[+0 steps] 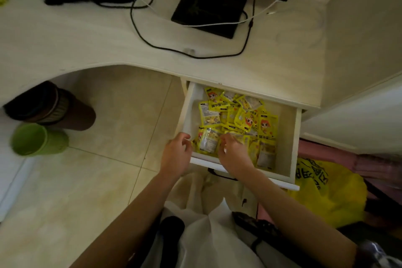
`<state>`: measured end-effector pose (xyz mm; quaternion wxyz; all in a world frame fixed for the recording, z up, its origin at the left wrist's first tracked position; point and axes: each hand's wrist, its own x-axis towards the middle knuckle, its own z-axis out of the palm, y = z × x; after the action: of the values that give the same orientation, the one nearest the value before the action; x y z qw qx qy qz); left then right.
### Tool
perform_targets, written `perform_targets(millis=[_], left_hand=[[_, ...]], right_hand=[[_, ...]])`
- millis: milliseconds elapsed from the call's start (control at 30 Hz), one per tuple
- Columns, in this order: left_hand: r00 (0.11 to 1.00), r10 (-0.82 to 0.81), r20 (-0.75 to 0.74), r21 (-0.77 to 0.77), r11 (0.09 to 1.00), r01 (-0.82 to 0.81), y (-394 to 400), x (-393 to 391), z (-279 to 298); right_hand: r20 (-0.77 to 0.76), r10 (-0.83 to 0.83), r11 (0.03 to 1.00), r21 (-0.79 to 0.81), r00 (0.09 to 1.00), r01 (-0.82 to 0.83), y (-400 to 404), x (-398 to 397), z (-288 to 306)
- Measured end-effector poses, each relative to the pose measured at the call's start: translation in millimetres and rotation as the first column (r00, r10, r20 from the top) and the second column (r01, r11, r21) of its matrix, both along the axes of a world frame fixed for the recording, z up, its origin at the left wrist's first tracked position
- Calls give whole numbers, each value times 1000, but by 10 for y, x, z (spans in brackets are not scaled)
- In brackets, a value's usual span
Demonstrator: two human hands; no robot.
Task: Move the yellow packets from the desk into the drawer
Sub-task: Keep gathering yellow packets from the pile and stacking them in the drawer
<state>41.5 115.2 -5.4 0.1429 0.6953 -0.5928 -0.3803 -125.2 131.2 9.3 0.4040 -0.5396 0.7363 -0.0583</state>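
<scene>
The white drawer [292, 137] under the desk [87, 45] is pulled out, and a loose heap of several yellow packets [239, 119] fills it. My left hand [176, 154] hovers at the drawer's front left corner, fingers loosely curled, beside a packet with a clear window [207, 141]. My right hand [233, 154] reaches over the front edge into the heap, its fingertips down among the packets; whether it pinches one is hidden. No yellow packet shows on the desk top.
A black monitor stand [208, 11] and black and white cables [141, 28] lie on the desk. A brown bin [54, 106] and a green cup [37, 139] sit on the tiled floor at left. A yellow plastic bag [326, 193] lies right of the drawer.
</scene>
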Motion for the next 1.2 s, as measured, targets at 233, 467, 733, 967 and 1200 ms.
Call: perform_targets(millis=[233, 467, 733, 967, 1200], left_hand=[[997, 53, 63, -33, 998, -52, 221, 606, 38], [980, 173, 102, -55, 984, -168, 338, 1512, 126], [953, 256, 160, -94, 965, -244, 256, 2918, 151], [915, 360, 182, -120, 932, -343, 44, 3698, 159], [883, 445, 151, -134, 894, -428, -506, 4188, 166]], right_hand=[[-2, 174, 985, -3, 985, -174, -87, 616, 94], [18, 279, 960, -21, 960, -278, -268, 1532, 124], [79, 277, 961, 5, 958, -278, -511, 2647, 114], [70, 349, 937, -15, 935, -348, -916, 3379, 178], [48, 445, 894, -89, 894, -440, -1588, 4043, 270]])
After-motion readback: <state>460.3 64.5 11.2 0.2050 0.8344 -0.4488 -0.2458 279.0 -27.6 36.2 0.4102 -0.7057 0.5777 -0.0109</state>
